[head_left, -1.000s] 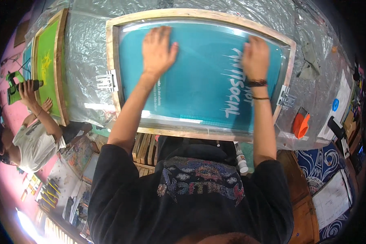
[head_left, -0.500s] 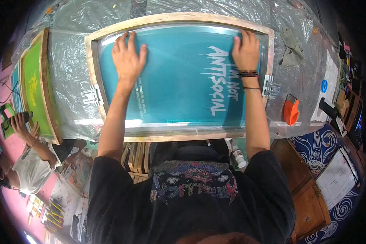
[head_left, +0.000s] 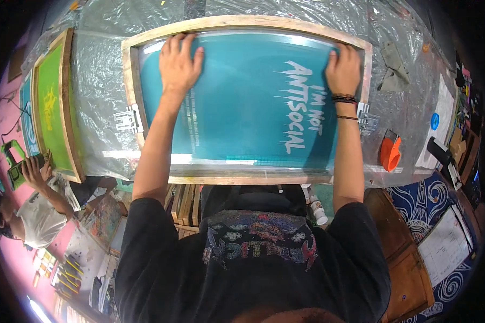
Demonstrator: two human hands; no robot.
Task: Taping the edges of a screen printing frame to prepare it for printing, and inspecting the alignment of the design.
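A wood-framed printing screen with blue-green mesh and pale lettering lies in front of me. My left hand rests near its far left corner, fingers slightly apart and reaching the inner side of the far rail. At the far right corner sits my right hand, palm down with its fingers apart and bent at the tips. Neither hand grips an object. Metal clips are fixed at the left side of the frame, and another metal clip is at the right, partly behind my right forearm.
Clear plastic sheeting covers the table. An orange tool, a grey cloth and a blue ring lie right. At left, another person's hand holds a green-and-black tool beside a green screen.
The whole scene has shifted slightly to the right in view, the screen and both my hands with it. My hands keep nearly the same places on the screen.
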